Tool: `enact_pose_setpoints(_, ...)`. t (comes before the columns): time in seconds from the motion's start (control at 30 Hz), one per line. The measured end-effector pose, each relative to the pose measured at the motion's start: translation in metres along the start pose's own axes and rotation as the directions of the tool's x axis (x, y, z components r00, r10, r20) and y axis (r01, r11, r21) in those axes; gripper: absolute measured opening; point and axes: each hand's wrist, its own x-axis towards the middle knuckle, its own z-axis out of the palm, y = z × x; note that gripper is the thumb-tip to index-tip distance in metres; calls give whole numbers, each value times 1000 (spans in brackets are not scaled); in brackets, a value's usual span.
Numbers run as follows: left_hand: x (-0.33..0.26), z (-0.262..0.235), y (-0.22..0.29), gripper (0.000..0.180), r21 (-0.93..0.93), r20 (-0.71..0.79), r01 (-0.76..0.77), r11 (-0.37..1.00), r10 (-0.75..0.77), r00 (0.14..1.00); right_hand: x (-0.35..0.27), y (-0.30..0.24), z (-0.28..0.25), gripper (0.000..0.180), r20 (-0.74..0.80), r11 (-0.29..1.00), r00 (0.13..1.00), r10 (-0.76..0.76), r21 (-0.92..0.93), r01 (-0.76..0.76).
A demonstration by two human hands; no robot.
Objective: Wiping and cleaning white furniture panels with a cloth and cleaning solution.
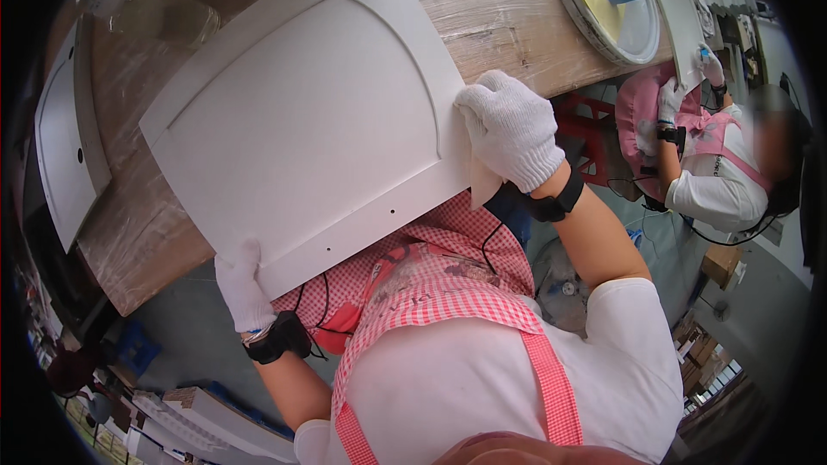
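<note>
A large white panel (310, 103) with one curved end and a routed groove lies partly on the table, its straight edge toward my body. Two small dark holes show near that edge. At the panel's near left corner, my left hand (241, 288) in a white knit glove grips the edge, thumb on top. My gloved right hand (510, 125) is closed at the right edge, fingers curled. A beige sheet (484, 184), perhaps sandpaper, hangs out beneath it; the part inside the hand is hidden.
The plastic-wrapped wooden table (482, 13) carries a clear bottle (164, 13) and another white panel (69, 142) at left. A round white tub (573, 0) holding a glue bottle stands at far right. Beyond it a seated co-worker (715, 146) handles a smaller white panel (679, 26).
</note>
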Motion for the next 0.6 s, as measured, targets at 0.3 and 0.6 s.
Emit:
enact_pose_setpoints(0.3, 4, 2, 0, 50, -35, 20, 10, 999, -9, 1000, 17, 3, 0, 6, -31, 998, 998, 57, 10, -57)
enact_pose_setpoints(0.6, -6, 5, 11, 48, 14, 20, 14, 1000, -15, 1000, 33, 3, -3, 4, 13, 998, 998, 60, 7, -60)
